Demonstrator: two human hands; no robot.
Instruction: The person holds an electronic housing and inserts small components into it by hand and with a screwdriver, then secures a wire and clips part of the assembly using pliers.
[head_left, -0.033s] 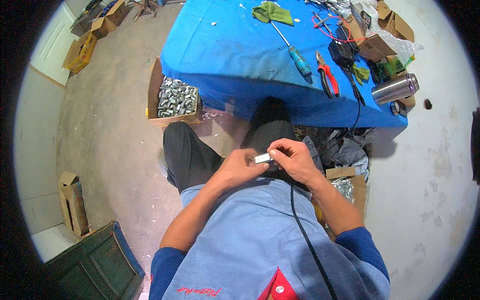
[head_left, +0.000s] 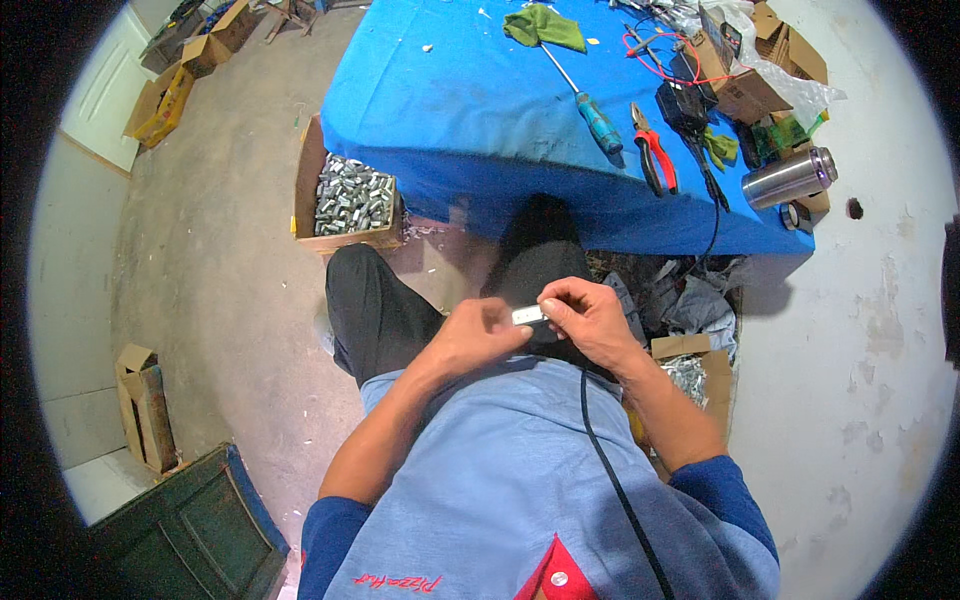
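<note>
In front of my lap, both hands meet at a small silver-white rectangular metal piece (head_left: 527,316) with tiny dark marks on its face. My right hand (head_left: 590,318) pinches its right end between thumb and forefinger. My left hand (head_left: 472,332) is curled at the other end, its thumb along the lower edge; those fingers are slightly blurred. The underside of the piece is hidden.
A blue-covered table (head_left: 440,90) ahead carries a screwdriver (head_left: 597,122), red-handled pliers (head_left: 655,155), a green cloth (head_left: 545,27) and a steel flask (head_left: 790,178). Left of it stands a carton (head_left: 310,185) of small metal pieces. A black cable (head_left: 620,480) crosses my shirt.
My left fingers have shifted slightly to the left along the metal piece and look more blurred. The right hand keeps its pinch, having moved barely at all.
</note>
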